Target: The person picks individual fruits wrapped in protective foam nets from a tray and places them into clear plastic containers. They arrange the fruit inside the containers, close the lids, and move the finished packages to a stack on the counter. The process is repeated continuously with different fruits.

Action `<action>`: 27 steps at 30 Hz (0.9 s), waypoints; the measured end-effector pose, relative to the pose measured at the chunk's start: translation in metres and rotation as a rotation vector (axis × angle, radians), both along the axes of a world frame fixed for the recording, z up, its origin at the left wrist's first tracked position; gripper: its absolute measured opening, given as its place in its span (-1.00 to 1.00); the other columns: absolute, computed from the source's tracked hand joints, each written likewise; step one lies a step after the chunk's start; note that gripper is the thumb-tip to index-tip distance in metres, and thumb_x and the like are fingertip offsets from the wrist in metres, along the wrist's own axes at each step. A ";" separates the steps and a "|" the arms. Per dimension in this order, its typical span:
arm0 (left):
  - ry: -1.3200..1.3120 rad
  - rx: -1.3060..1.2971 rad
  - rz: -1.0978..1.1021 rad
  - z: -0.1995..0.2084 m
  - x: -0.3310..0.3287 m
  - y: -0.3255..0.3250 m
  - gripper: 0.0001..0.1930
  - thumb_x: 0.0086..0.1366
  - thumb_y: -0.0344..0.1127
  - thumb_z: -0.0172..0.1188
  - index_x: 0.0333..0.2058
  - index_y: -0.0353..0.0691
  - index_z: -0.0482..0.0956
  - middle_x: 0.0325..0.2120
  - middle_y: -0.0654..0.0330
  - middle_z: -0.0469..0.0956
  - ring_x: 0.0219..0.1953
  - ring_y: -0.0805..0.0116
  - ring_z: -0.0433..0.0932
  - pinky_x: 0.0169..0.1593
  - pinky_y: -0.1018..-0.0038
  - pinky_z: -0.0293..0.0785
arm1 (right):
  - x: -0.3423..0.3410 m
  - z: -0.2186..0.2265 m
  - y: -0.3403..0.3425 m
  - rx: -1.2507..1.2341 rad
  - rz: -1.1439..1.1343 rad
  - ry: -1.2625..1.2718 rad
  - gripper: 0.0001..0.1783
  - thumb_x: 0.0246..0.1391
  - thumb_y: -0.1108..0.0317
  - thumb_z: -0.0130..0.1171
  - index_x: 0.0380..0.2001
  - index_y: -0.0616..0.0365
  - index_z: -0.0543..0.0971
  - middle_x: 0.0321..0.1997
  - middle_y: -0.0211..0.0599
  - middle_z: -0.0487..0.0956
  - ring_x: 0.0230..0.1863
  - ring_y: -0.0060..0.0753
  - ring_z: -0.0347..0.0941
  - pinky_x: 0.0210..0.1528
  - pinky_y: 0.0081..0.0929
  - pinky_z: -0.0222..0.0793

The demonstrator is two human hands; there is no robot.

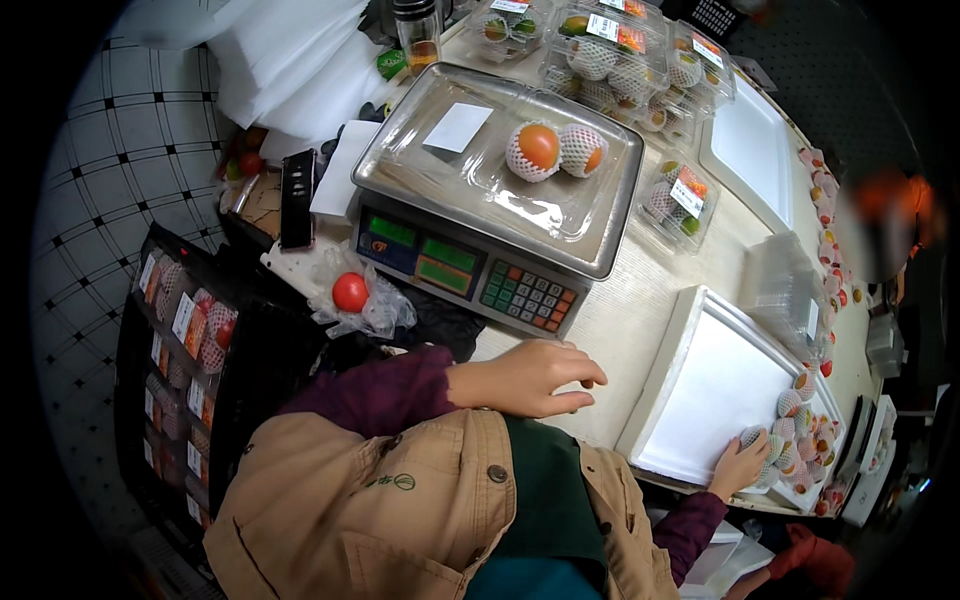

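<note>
My left hand (538,380) hovers over the table just below the scale's keypad, thumb held apart from its loosely bent fingers, with nothing in it. At the right, my right hand (738,467) has its fingers around a tomato in a foam net (750,437), at the edge of a heap of netted tomatoes (803,436). The heap lies over the right end of a white foam tray (690,380). On the metal pan of the digital scale (460,255) sit two netted tomatoes, an orange-red one (540,147) and a paler one (582,150), beside a white label (458,127).
Clear packed boxes (610,55) are stacked behind the scale; one box (677,205) stands at its right. Nested clear containers (785,285) adjoin the tray. A black crate (185,370) of labelled packs stands left. A bare red tomato (350,292) lies on a plastic bag. Another person's red sleeve (812,562) shows lower right.
</note>
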State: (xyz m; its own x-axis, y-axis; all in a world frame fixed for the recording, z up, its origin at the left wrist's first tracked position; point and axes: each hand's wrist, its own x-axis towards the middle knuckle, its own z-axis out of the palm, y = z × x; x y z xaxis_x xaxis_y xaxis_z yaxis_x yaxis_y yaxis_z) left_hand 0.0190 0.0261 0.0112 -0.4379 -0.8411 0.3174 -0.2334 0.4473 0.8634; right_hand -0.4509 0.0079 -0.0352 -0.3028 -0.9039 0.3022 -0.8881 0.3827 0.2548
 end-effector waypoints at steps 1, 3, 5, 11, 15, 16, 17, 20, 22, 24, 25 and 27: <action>0.007 0.107 -0.078 -0.006 -0.007 -0.001 -0.74 0.16 -0.34 0.19 -0.19 -0.31 0.52 -0.32 0.08 0.57 -0.27 0.22 0.54 -0.18 0.41 0.44 | 0.006 0.004 -0.004 0.011 -0.012 -0.014 -0.33 0.00 0.16 0.18 0.19 0.04 0.25 0.18 0.04 0.31 0.08 0.10 0.32 0.10 -0.11 0.23; 0.020 0.311 -0.191 -0.011 -0.022 -0.004 -0.74 0.19 -0.31 0.16 -0.18 -0.32 0.51 -0.33 0.10 0.57 -0.26 0.28 0.54 -0.18 0.42 0.45 | 0.010 0.008 -0.013 0.054 -0.085 -0.042 -0.35 -0.01 0.19 0.17 0.16 0.06 0.26 0.15 0.05 0.33 0.03 0.11 0.35 0.06 -0.12 0.27; 0.031 0.492 -0.256 -0.011 -0.035 -0.010 -0.74 0.23 -0.29 0.13 -0.17 -0.32 0.49 -0.34 0.14 0.57 -0.25 0.35 0.53 -0.17 0.42 0.46 | 0.002 0.013 -0.026 0.107 -0.203 -0.068 -0.36 -0.04 0.23 0.19 0.14 0.10 0.28 0.11 0.04 0.36 -0.02 0.12 0.38 0.03 -0.13 0.30; 0.680 1.188 -0.085 -0.011 -0.072 -0.012 -0.54 0.26 -0.21 0.17 0.06 -0.22 0.27 -0.27 0.22 0.44 -0.24 0.44 0.48 -0.23 0.45 0.55 | 0.085 0.040 -0.016 -0.068 0.390 -1.445 -0.34 -0.04 0.32 0.19 0.16 0.19 0.27 0.08 -0.12 0.41 0.09 -0.18 0.33 0.08 -0.30 0.26; 0.768 1.169 -0.110 -0.009 -0.061 -0.017 -0.53 0.22 -0.29 0.21 0.05 -0.19 0.24 -0.26 0.24 0.41 -0.32 0.51 0.45 -0.35 0.53 0.54 | 0.068 0.043 -0.010 -0.132 0.438 -0.747 -0.38 0.00 0.13 0.18 0.12 0.17 0.35 0.18 -0.06 0.34 0.19 -0.05 0.24 0.18 -0.12 0.16; 0.737 1.129 -0.121 -0.008 -0.055 -0.014 -0.53 0.21 -0.29 0.23 0.04 -0.18 0.24 -0.28 0.24 0.42 -0.33 0.51 0.46 -0.39 0.55 0.52 | 0.035 0.022 -0.008 -0.212 0.308 -0.349 -0.43 0.02 0.12 0.15 0.08 0.15 0.39 0.19 -0.05 0.33 0.20 0.00 0.23 0.16 -0.08 0.18; 0.706 1.084 -0.129 -0.006 -0.048 -0.014 -0.53 0.20 -0.28 0.24 0.03 -0.18 0.25 -0.30 0.23 0.42 -0.35 0.51 0.46 -0.43 0.56 0.50 | 0.024 0.013 0.002 -0.068 0.149 -0.222 -0.46 0.00 0.14 0.17 0.05 0.13 0.42 0.19 -0.06 0.32 0.19 0.03 0.21 0.16 -0.09 0.19; 0.649 0.979 -0.150 -0.003 -0.034 -0.010 -0.56 0.18 -0.30 0.25 -0.01 -0.17 0.29 -0.35 0.24 0.45 -0.40 0.54 0.47 -0.48 0.61 0.44 | -0.002 0.001 0.024 0.160 -0.148 0.007 -0.53 -0.06 0.24 0.22 -0.03 0.08 0.47 0.19 -0.08 0.29 0.18 0.07 0.19 0.14 -0.14 0.20; 0.599 0.908 -0.144 0.000 -0.026 -0.006 -0.55 0.17 -0.31 0.26 -0.01 -0.17 0.30 -0.36 0.24 0.46 -0.41 0.55 0.47 -0.48 0.62 0.43 | -0.019 -0.003 0.029 0.033 -0.093 -0.066 -0.55 -0.11 0.33 0.23 -0.06 0.07 0.47 0.20 -0.08 0.27 0.16 0.05 0.20 0.12 -0.17 0.22; 0.598 0.890 -0.099 0.012 -0.015 -0.004 -0.55 0.14 -0.34 0.28 -0.02 -0.17 0.30 -0.35 0.25 0.47 -0.39 0.57 0.47 -0.45 0.62 0.42 | -0.040 0.000 0.026 0.067 -0.047 -0.089 -0.55 -0.16 0.39 0.23 -0.10 0.12 0.47 0.11 -0.04 0.34 0.11 0.09 0.23 0.10 -0.14 0.22; 0.586 0.833 -0.075 0.018 -0.007 -0.004 -0.54 0.14 -0.34 0.29 -0.03 -0.17 0.31 -0.34 0.25 0.46 -0.37 0.56 0.47 -0.41 0.62 0.43 | -0.041 0.005 0.024 0.079 -0.024 -0.100 -0.55 -0.19 0.42 0.23 -0.11 0.14 0.47 0.07 -0.01 0.37 0.09 0.11 0.25 0.10 -0.12 0.22; 0.485 0.530 0.059 0.027 0.011 -0.007 -0.53 0.09 -0.35 0.33 -0.05 -0.17 0.33 -0.30 0.26 0.44 -0.27 0.53 0.45 -0.23 0.60 0.42 | -0.023 0.013 0.009 0.040 0.083 -0.230 -0.56 -0.17 0.44 0.24 -0.11 0.18 0.45 -0.05 -0.08 0.41 0.00 -0.01 0.32 0.03 -0.18 0.29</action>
